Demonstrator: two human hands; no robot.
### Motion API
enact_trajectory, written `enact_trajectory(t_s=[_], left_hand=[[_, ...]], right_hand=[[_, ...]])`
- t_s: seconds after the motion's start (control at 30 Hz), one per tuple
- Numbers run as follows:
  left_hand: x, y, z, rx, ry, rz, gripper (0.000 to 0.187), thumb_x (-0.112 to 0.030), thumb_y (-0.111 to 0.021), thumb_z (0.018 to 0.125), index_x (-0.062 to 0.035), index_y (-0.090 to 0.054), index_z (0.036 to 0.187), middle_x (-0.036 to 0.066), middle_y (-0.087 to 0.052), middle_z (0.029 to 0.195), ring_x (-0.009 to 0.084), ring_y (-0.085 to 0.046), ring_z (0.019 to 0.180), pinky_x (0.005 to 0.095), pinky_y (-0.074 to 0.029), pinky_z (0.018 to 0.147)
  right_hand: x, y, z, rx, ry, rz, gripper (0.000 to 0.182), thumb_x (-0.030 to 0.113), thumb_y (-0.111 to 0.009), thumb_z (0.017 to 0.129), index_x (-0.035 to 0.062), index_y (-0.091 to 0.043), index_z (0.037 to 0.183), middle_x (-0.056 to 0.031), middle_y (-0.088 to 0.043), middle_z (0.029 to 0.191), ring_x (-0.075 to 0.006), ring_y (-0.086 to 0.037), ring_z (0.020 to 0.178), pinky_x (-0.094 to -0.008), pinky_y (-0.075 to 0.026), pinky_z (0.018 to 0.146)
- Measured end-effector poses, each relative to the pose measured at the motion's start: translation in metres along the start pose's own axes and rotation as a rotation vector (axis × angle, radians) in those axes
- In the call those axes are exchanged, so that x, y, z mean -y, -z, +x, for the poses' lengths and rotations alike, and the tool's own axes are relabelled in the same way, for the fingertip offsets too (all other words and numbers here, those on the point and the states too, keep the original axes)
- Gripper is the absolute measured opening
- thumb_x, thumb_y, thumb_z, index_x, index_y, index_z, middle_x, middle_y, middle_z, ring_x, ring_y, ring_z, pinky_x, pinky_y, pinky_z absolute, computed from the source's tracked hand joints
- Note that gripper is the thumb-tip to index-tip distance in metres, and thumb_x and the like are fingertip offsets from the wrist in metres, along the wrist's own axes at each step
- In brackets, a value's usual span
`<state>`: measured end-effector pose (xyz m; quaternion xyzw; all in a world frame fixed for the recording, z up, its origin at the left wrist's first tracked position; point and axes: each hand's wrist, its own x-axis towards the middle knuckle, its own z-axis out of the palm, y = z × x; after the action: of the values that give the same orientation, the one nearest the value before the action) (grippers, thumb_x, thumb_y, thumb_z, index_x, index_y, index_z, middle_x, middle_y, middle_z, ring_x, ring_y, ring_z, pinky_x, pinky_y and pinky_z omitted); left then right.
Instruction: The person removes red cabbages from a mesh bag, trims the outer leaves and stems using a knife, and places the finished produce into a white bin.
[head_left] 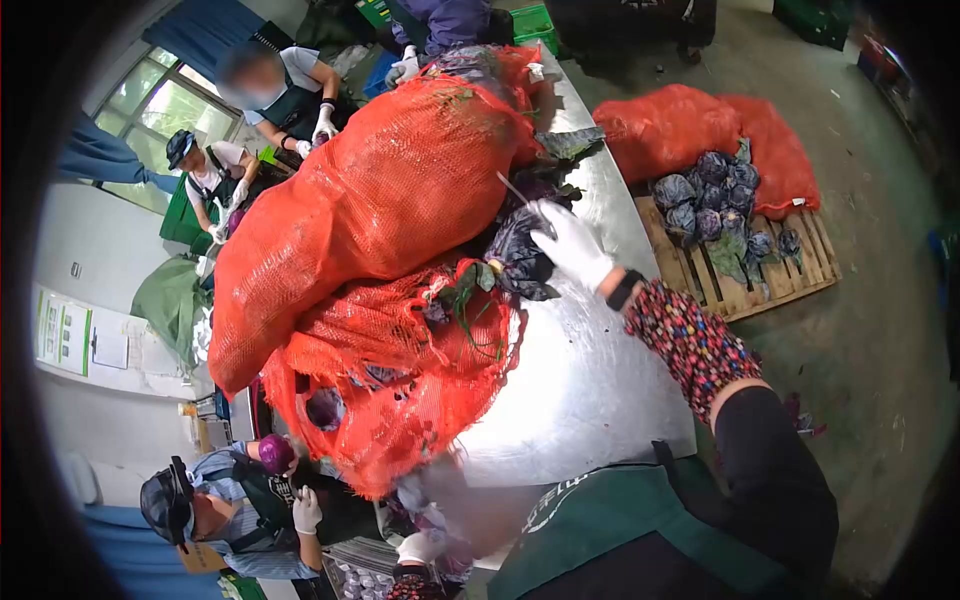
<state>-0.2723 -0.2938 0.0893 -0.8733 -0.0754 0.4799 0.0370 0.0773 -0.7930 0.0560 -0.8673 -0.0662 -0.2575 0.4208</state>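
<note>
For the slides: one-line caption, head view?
Gloved right hand holds a knife beside red mesh sacks and purple cabbages on a metal table.

A pale wall at the left carries a green-and-white notice (pixel 62 328) and a white sheet (pixel 111 345) mounted beside it, with a multi-pane window (pixel 165 115) above them letting in daylight between blue curtains (pixel 105 155). A stainless-steel table (pixel 570 370) runs through the middle of the room, a bright patch of light glaring off its smooth top. To its right, a slatted wooden pallet (pixel 800 280) lies on the smooth grey-green concrete floor (pixel 860 350), and a dark green crate (pixel 812 20) stands at the far edge.
</note>
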Motion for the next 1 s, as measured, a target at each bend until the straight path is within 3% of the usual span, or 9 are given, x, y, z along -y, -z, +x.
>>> enact_trajectory(t_s=[0.1,0.13,0.17,0.3,0.43,0.5,0.6,0.8,1.0], left_hand=[[-0.020,0.012,0.051,-0.249,-0.468,0.290,0.036,-0.041,-0.055,0.087,-0.0126,-0.065,0.107,0.019,-0.067,0.103,0.0376,-0.065,0.092,0.0456,-0.052,0.082],[-0.065,0.047,0.030,-0.224,-0.381,0.033,0.035,-0.038,-0.057,0.088,-0.0116,-0.065,0.109,0.018,-0.067,0.103,0.0366,-0.065,0.092,0.0437,-0.053,0.081],[-0.108,0.081,0.004,-0.196,-0.292,-0.223,0.033,-0.035,-0.058,0.088,-0.0106,-0.064,0.110,0.018,-0.067,0.103,0.0357,-0.066,0.092,0.0417,-0.053,0.080],[-0.172,0.130,0.033,-0.354,-0.659,-0.532,0.034,-0.018,-0.062,0.090,-0.0035,-0.059,0.121,0.016,-0.067,0.109,0.0269,-0.066,0.100,0.0311,-0.051,0.087],[-0.246,0.208,0.076,-0.759,-0.980,-0.865,0.031,0.000,-0.057,0.090,0.0039,-0.057,0.121,0.014,-0.062,0.121,0.0207,-0.060,0.110,0.0294,-0.046,0.096],[-0.286,0.250,0.098,-0.847,-1.062,-0.913,0.032,-0.005,-0.059,0.090,0.0042,-0.057,0.120,0.016,-0.062,0.120,0.0215,-0.060,0.111,0.0293,-0.046,0.096],[-0.337,0.283,0.150,-0.954,-0.932,-0.681,0.046,-0.019,-0.065,0.086,0.0031,-0.053,0.125,0.021,-0.057,0.124,0.0302,-0.057,0.111,0.0374,-0.045,0.096],[-0.382,0.259,0.159,-1.322,-0.649,-0.088,0.075,-0.032,-0.075,0.069,-0.0016,-0.045,0.131,0.021,-0.048,0.131,0.0396,-0.047,0.113,0.0480,-0.036,0.100],[-0.317,0.123,0.079,-0.970,-0.814,0.118,0.051,-0.032,-0.064,0.080,-0.0066,-0.053,0.123,0.013,-0.054,0.122,0.0341,-0.048,0.113,0.0482,-0.034,0.102]], right_hand=[[-0.014,-0.011,0.025,0.119,-0.068,0.020,0.052,0.029,-0.065,0.082,0.0062,-0.052,0.126,-0.0166,-0.061,0.114,-0.0336,-0.060,0.103,-0.0402,-0.050,0.087],[-0.016,-0.013,0.028,0.279,-0.130,0.084,0.054,0.030,-0.066,0.080,0.0059,-0.051,0.126,-0.0175,-0.061,0.113,-0.0343,-0.060,0.104,-0.0410,-0.049,0.087],[-0.044,-0.047,0.012,-0.079,0.225,-0.036,0.049,0.030,-0.067,0.079,0.0075,-0.052,0.120,-0.0170,-0.062,0.107,-0.0349,-0.062,0.096,-0.0426,-0.050,0.081],[-0.026,-0.039,-0.056,0.297,-0.133,0.227,0.021,0.026,-0.063,0.084,0.0097,-0.059,0.095,-0.0124,-0.065,0.089,-0.0348,-0.064,0.078,-0.0447,-0.050,0.070],[0.008,-0.009,-0.163,0.678,-0.045,0.148,0.018,0.026,-0.059,0.088,0.0079,-0.061,0.089,-0.0145,-0.065,0.084,-0.0360,-0.063,0.077,-0.0433,-0.050,0.069],[0.024,0.010,-0.195,0.665,-0.061,0.294,0.018,0.024,-0.060,0.089,0.0058,-0.062,0.091,-0.0116,-0.066,0.081,-0.0285,-0.065,0.073,-0.0383,-0.050,0.067],[0.068,0.054,-0.205,0.621,-0.672,0.669,0.015,0.019,-0.060,0.092,0.0064,-0.064,0.098,-0.0025,-0.067,0.084,-0.0088,-0.057,0.061,-0.0258,-0.047,0.056],[0.091,0.100,-0.235,0.518,-0.962,0.938,0.022,0.015,-0.058,0.093,0.0028,-0.062,0.111,-0.0024,-0.068,0.087,-0.0042,-0.053,0.056,-0.0197,-0.044,0.051],[0.045,0.096,-0.202,0.065,-0.722,0.743,0.026,0.011,-0.057,0.093,0.0040,-0.060,0.117,0.0020,-0.066,0.094,-0.0012,-0.051,0.058,-0.0174,-0.041,0.048]])
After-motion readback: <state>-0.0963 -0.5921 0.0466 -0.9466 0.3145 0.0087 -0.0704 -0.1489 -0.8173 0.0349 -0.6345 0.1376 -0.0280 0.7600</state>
